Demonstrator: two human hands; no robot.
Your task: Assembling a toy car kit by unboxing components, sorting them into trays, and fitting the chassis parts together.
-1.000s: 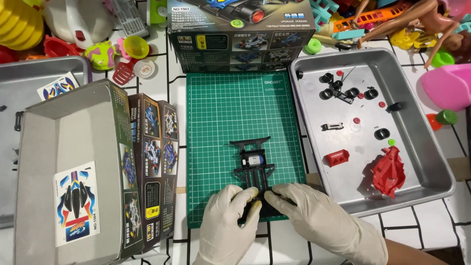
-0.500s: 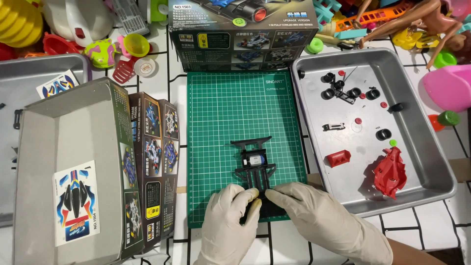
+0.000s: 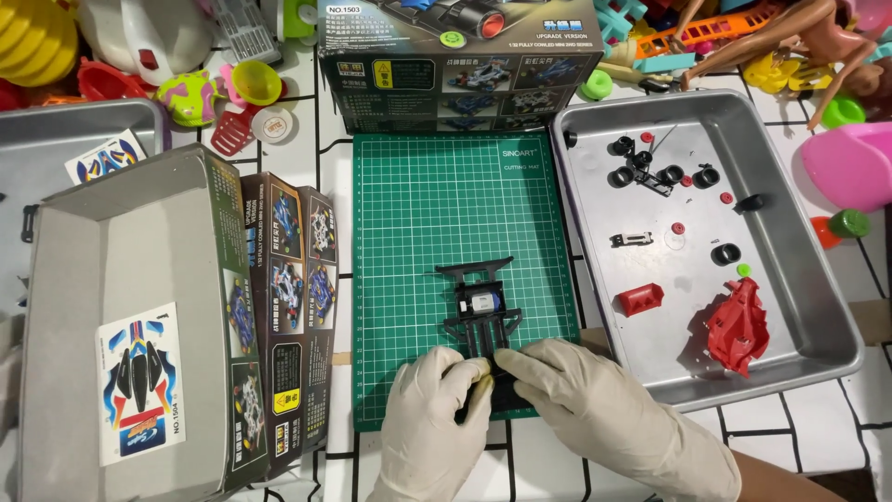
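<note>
Black chassis lies on the green cutting mat; your left hand and right hand pinch its near end, fingers clamped. Keep it flat and press evenly.

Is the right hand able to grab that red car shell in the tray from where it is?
Probably yes. The right hand rests on the black chassis on the green mat, and the red car shell lies uncovered in the metal tray just beside it, with only the low rim between.
</note>
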